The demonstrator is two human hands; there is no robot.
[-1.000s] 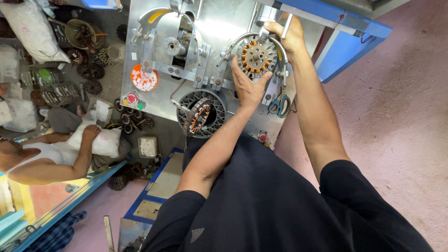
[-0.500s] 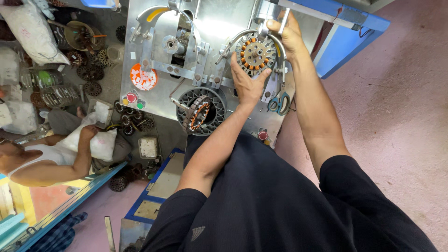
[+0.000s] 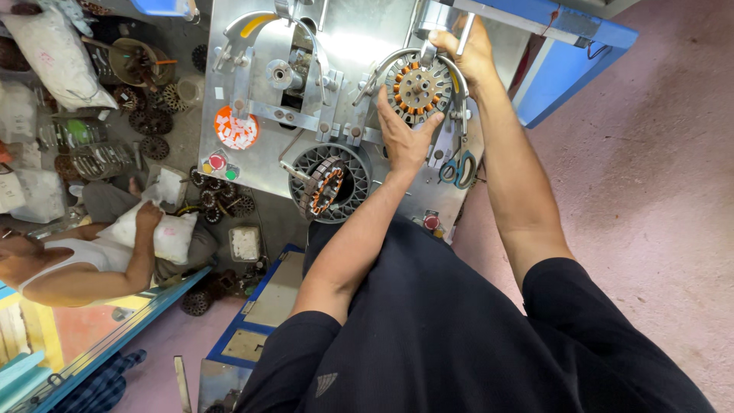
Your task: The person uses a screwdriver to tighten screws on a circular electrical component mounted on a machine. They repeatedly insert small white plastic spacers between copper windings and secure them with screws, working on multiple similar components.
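Both hands grip at the round wound motor core [image 3: 417, 89] mounted on the steel machine panel [image 3: 367, 46], upper centre of the frame.

Left hand [image 3: 404, 136] lies open with fingers spread, its fingertips pressed on the core's lower left edge; right hand [image 3: 468, 52] is clenched around a metal lever [image 3: 461, 34] just right of the core's top. Blue-handled scissors [image 3: 459, 168] hang on the panel below the right wrist. A second core [image 3: 327, 186] sits in a round grille lower on the panel. Farther left, a round orange-and-white sticker [image 3: 235, 128] sits above small red and green round labels [image 3: 218, 163]. At the far left, another person's hand [image 3: 147, 217] rests on a white sack [image 3: 162, 232], with another white sack [image 3: 52, 53] in the upper left corner.
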